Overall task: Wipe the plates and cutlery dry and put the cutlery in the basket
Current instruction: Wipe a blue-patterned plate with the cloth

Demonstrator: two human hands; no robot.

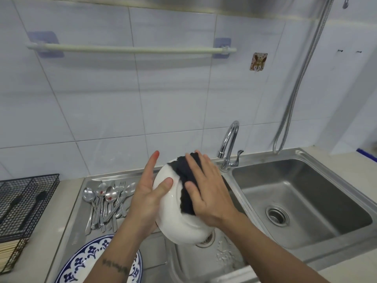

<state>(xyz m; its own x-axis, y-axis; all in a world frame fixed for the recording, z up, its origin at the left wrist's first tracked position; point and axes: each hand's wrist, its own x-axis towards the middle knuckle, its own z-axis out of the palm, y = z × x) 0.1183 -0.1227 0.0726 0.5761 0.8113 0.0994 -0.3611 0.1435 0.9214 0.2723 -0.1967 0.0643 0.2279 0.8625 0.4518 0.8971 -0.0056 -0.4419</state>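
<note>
My left hand (150, 193) holds a white plate (175, 219) tilted on edge above the sink, thumb on its face and fingers behind its rim. My right hand (206, 188) presses a black cloth (184, 176) flat against the plate's upper right face. A pile of several steel spoons and forks (108, 203) lies on the draining board to the left. A blue-and-white patterned plate (81, 262) rests at the bottom left, partly under my left forearm. The black wire basket (30, 193) stands on the counter at the far left.
A double steel sink: the small bowl (206, 260) lies below the plate, the large bowl (306, 201) to the right with its drain. A chrome tap (229, 148) rises behind the plate. Chopsticks (10, 254) and dark utensils sit in the basket. A towel rail hangs on the tiled wall.
</note>
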